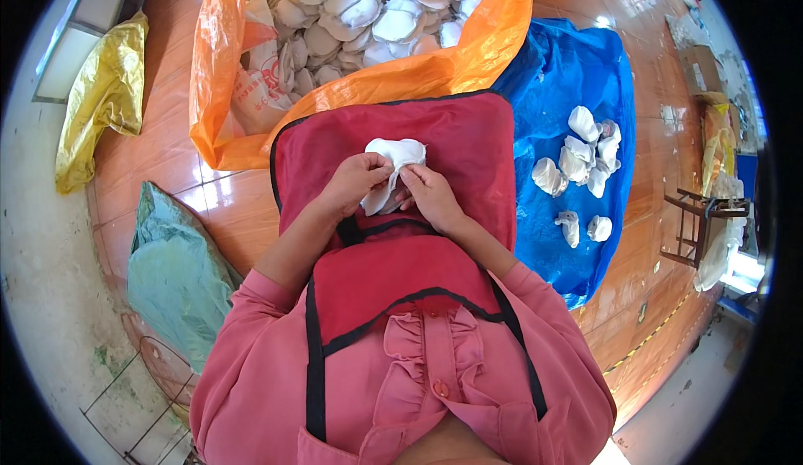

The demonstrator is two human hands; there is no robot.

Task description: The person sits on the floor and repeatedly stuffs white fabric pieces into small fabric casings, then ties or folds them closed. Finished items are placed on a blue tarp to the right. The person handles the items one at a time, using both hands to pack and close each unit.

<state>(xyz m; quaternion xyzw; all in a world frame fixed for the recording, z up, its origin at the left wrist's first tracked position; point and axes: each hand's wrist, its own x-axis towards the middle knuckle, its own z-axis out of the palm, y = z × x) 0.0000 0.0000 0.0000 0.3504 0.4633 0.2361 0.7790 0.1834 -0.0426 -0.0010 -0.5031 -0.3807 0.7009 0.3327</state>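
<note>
Above my lap, both hands hold a soft white cloth-like pad (391, 150), its top edge rounded and its lower part folded. My left hand (358, 184) pinches its left side. Its right side is between the fingers of my right hand (433, 199), close to the left one. Beneath them spreads a red apron (468, 143) with black edging. Just beyond lies a big open orange sack (493, 38) heaped with white rounded, cup-like pads (343, 13). Exactly what my fingertips do in the folds is partly hidden.
At right, several bunched white pieces (577, 160) lie on a blue sheet (535, 247). A green sack (180, 273) and a yellow sack (104, 105) are at left on the tiled floor (167, 155). A wooden stool (694, 222) and cardboard box (701, 72) stand far right.
</note>
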